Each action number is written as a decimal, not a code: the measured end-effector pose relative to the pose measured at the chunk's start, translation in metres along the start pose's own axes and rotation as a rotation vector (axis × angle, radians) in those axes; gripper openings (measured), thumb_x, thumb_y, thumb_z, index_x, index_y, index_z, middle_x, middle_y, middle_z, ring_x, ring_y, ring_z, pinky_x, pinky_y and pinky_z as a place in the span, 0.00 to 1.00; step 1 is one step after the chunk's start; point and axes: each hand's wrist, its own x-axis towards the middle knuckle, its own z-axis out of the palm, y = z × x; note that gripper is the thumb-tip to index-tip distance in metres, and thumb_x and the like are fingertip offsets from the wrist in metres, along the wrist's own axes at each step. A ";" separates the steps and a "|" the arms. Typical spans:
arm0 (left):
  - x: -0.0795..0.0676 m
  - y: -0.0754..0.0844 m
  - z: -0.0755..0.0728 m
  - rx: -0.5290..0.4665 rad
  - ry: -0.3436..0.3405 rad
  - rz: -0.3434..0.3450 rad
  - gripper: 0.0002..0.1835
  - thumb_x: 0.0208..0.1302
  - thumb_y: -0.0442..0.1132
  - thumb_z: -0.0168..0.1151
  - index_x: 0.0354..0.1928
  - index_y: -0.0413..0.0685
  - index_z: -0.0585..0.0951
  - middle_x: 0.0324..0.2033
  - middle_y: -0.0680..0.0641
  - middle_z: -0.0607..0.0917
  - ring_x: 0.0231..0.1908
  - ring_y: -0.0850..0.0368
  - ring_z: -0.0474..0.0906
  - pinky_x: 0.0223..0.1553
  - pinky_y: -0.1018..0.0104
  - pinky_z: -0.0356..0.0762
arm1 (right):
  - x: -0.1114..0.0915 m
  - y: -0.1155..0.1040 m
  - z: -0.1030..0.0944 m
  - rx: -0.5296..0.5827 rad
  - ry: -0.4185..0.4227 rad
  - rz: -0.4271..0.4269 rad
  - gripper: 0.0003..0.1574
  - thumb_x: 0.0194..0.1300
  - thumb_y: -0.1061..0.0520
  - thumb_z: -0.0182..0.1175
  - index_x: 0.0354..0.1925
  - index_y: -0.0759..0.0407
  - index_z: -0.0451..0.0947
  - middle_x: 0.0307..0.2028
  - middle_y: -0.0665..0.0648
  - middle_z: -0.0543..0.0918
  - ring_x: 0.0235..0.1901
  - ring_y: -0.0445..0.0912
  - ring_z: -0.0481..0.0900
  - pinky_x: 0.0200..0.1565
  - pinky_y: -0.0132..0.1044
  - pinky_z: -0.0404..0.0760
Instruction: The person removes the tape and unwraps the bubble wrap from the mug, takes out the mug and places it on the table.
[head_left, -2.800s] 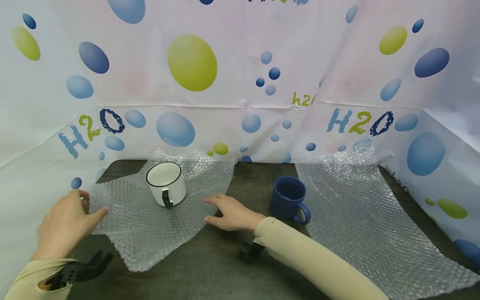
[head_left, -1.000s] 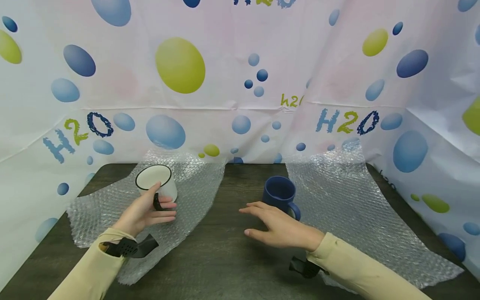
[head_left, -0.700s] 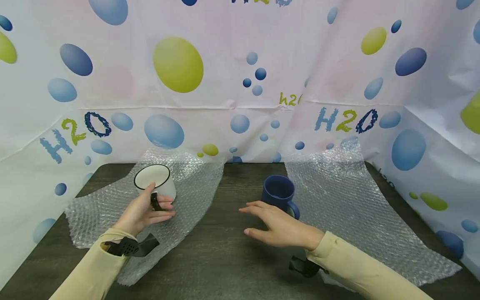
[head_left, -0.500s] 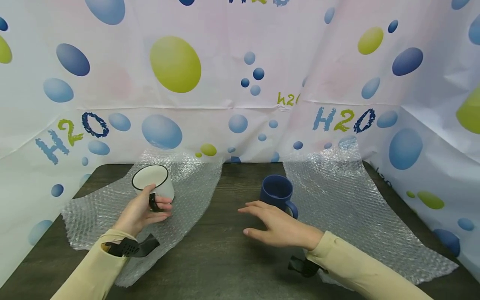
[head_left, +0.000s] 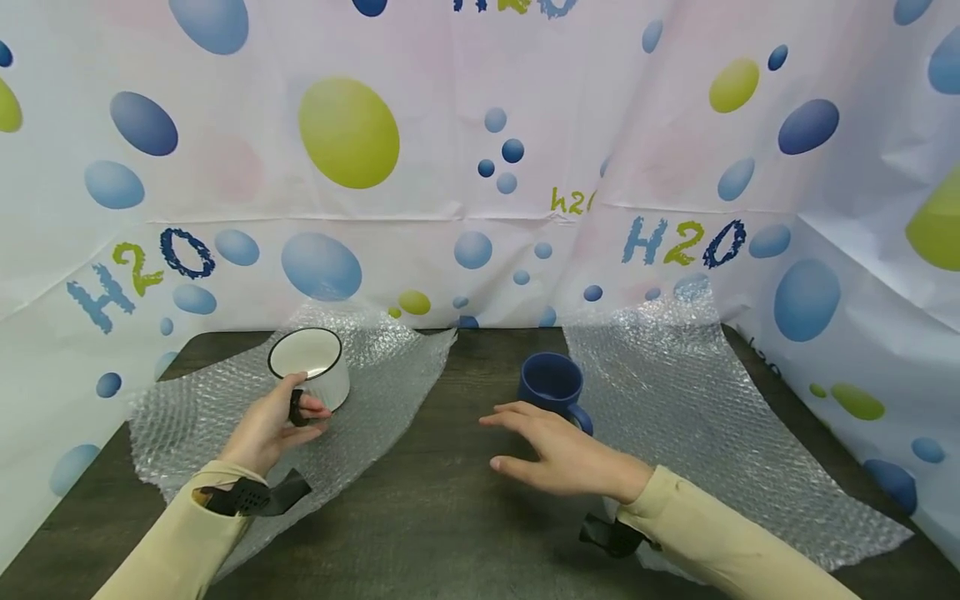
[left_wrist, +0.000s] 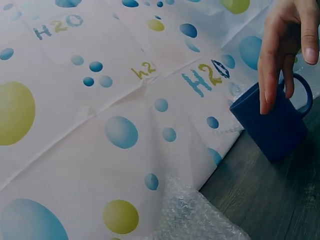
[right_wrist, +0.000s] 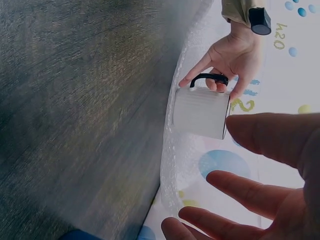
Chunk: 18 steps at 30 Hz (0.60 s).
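A white mug (head_left: 318, 386) with a black rim and black handle (right_wrist: 210, 77) is on the left sheet of bubble wrap (head_left: 375, 425). My left hand (head_left: 268, 425) grips its handle, fingers curled through the loop and thumb near the rim; the right wrist view shows this grip from the side. Out in front of a blue mug (head_left: 550, 379) my right hand (head_left: 562, 450) hovers with its fingers spread and relaxed, holding nothing. In the head view it partly hides the blue mug's lower body. The left wrist view shows the blue mug and the right hand's fingers (left_wrist: 270, 65).
Another sheet of bubble wrap (head_left: 697, 417) covers the right side of the dark wooden table (head_left: 420, 517), beside the blue mug. Behind hangs a white sheet (head_left: 465, 83) with bubble and H2O prints, which also closes in both sides.
My left hand has gone from the bubble wrap's left edge to the white mug's handle, and its fingers have curled in. My right hand has moved rightward off the left sheet, then stayed still.
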 end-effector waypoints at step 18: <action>-0.023 0.027 -0.007 0.047 -0.095 0.035 0.27 0.73 0.60 0.39 0.20 0.51 0.65 0.22 0.52 0.74 0.34 0.56 0.84 0.43 0.64 0.82 | -0.011 0.001 -0.011 -0.011 0.045 -0.003 0.30 0.71 0.46 0.54 0.66 0.56 0.67 0.66 0.63 0.67 0.64 0.58 0.68 0.58 0.55 0.71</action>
